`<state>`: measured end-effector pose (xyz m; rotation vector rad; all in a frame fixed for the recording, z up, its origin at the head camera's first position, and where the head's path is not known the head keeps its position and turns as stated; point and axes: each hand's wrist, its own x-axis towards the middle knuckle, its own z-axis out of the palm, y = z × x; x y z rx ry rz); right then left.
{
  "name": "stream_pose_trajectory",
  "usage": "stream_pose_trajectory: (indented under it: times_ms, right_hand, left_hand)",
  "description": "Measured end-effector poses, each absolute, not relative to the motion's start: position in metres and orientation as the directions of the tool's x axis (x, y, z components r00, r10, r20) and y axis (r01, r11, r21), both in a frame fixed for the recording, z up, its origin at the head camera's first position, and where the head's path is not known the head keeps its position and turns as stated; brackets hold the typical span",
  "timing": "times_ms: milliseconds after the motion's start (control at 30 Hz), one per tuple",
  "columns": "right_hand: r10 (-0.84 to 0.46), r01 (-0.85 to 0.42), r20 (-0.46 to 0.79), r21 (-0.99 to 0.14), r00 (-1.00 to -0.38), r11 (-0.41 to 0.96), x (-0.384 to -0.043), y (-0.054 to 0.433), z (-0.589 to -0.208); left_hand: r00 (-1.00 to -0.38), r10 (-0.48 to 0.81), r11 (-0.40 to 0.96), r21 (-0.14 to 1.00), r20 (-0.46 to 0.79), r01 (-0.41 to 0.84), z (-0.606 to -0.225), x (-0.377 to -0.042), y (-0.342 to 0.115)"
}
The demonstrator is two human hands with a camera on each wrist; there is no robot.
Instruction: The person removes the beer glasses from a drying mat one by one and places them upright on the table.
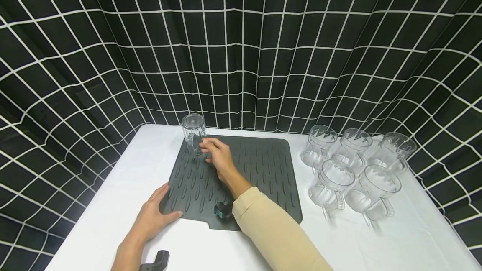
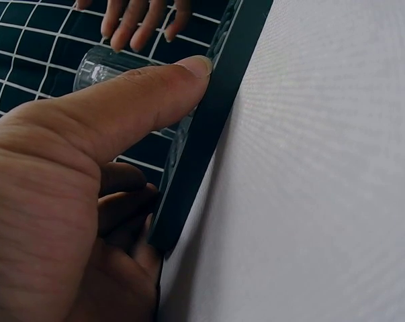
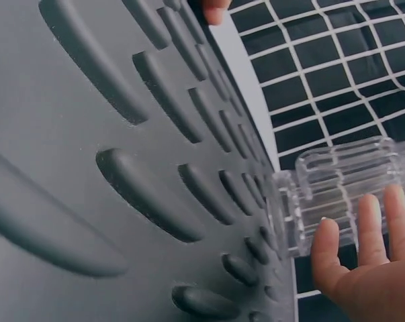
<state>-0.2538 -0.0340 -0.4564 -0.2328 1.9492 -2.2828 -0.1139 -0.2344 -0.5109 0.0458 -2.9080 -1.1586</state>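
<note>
A clear glass mug (image 1: 193, 123) stands at the far left corner of the dark grey ridged mat (image 1: 260, 166), its handle toward me. Close by its right side is my right hand (image 1: 220, 158). In the right wrist view, the fingers of that hand (image 3: 373, 268) are extended and spread beside the mug (image 3: 343, 178); whether they touch it I cannot tell. My left hand (image 1: 152, 214) rests at the mat's near left corner, fingers along the left side and thumb by the front edge. The left wrist view shows its straight thumb (image 2: 142, 100) against the mat's edge (image 2: 209, 127).
Several clear glass mugs (image 1: 335, 175) stand grouped on the white tablecloth (image 1: 418, 229) right of the mat. A black grid-lined curtain (image 1: 241, 53) encloses the back and sides. Dark wrist devices show near both wrists, one black band (image 1: 160, 260) below the left hand.
</note>
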Motion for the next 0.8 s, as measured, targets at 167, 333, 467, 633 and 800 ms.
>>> stream_pose_trajectory:
  times_ms: [167,333,467,633,800]
  right_hand:
    - [-0.197,0.021,0.008,-0.989,-0.98,-0.144,-0.257,-0.041,-0.459]
    - [-0.225,0.031,0.001,-0.99,-0.974,-0.138,-0.261,-0.049,-0.46]
    - [-0.24,0.035,-0.008,-0.993,-0.971,-0.109,-0.263,-0.057,-0.46]
    - [-0.243,0.018,-0.005,-0.999,-0.97,-0.051,-0.263,-0.064,-0.461]
    - [-0.245,0.004,-0.003,-1.0,-0.969,-0.005,-0.263,-0.069,-0.461]
  left_hand:
    - [-0.999,-0.038,0.727,0.685,-0.022,-0.043,-0.509,-0.113,-0.234]
    - [-0.999,-0.047,0.735,0.676,-0.011,-0.042,-0.507,-0.113,-0.235]
    - [-0.999,-0.045,0.734,0.678,-0.009,-0.04,-0.506,-0.113,-0.236]
    - [-0.999,-0.043,0.729,0.683,-0.018,-0.044,-0.508,-0.113,-0.236]
    - [-0.999,-0.036,0.724,0.688,-0.018,-0.038,-0.51,-0.114,-0.235]
